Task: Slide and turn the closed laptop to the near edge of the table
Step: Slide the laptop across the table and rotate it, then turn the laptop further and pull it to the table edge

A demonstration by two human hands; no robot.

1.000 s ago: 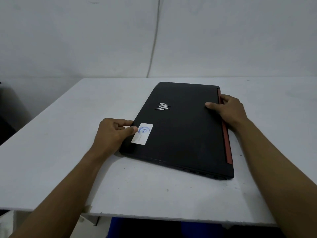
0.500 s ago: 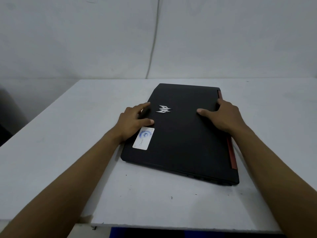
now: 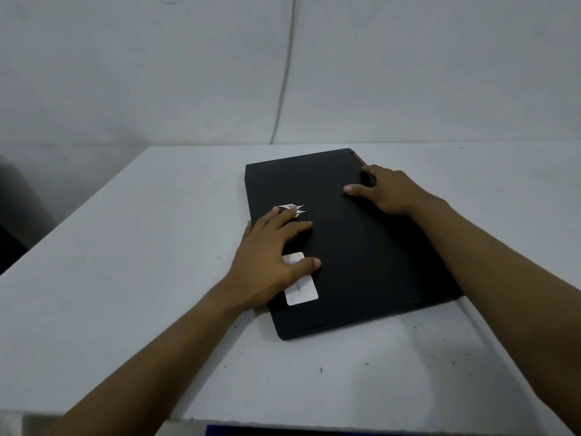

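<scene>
The closed black laptop (image 3: 355,243) lies flat on the white table (image 3: 132,278), its long sides running away from me and skewed slightly. A silver logo and a white sticker (image 3: 303,291) show on its lid. My left hand (image 3: 270,262) rests palm-down on the lid's left side, fingers spread, partly covering the logo and sticker. My right hand (image 3: 386,191) grips the far right edge near the red hinge strip, thumb on the lid.
The table's near edge (image 3: 345,423) runs across the bottom, with something blue just below it. A pale wall with a thin cable (image 3: 284,73) stands behind the table. A dark object sits off the table's left side (image 3: 12,234).
The laptop has rotated clockwise, its near-left corner swinging toward the middle. My left hand slid further onto the lid over the logo and sticker. My right hand stayed at the far right edge.
</scene>
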